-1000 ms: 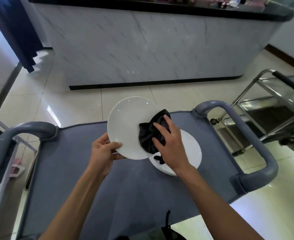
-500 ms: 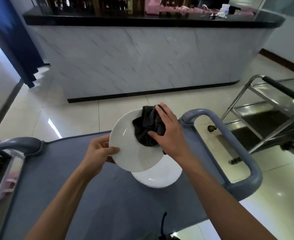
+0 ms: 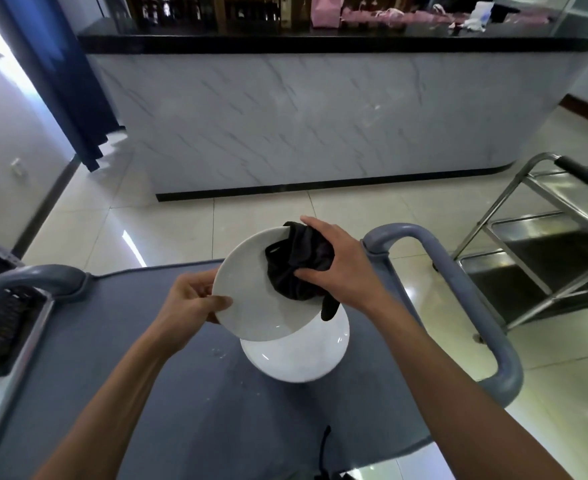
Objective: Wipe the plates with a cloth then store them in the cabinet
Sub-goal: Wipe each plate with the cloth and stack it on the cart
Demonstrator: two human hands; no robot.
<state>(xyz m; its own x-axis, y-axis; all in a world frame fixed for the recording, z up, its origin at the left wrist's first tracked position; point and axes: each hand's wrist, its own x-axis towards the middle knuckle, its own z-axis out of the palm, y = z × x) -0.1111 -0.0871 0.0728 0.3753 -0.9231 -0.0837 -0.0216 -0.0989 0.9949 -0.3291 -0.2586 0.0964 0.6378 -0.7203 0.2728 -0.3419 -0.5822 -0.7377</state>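
Head view: crumpled black cloth (image 3: 297,268) on round glossy white plate (image 3: 251,306)

One head-worn wide-angle view — looking forward and down, close over the cart top (image 3: 119,358) — no second view.

Quick head count: two plates, one cloth, two hands, two carts

Plates: one white plate (image 3: 251,299) is up in the air and a second white plate (image 3: 296,355) sits under it on the cart top, so that's two. One black cloth (image 3: 299,265), all bunched up. Two bare hands, left hand (image 3: 192,299) and right hand (image 3: 341,268). One grey cart (image 3: 147,393) with two loop handles, one per side, plus one steel trolley (image 3: 542,237) off to the right. One marble-fronted counter (image 3: 303,116) in back; the bottles on the shelf behind it are too blurry to count.
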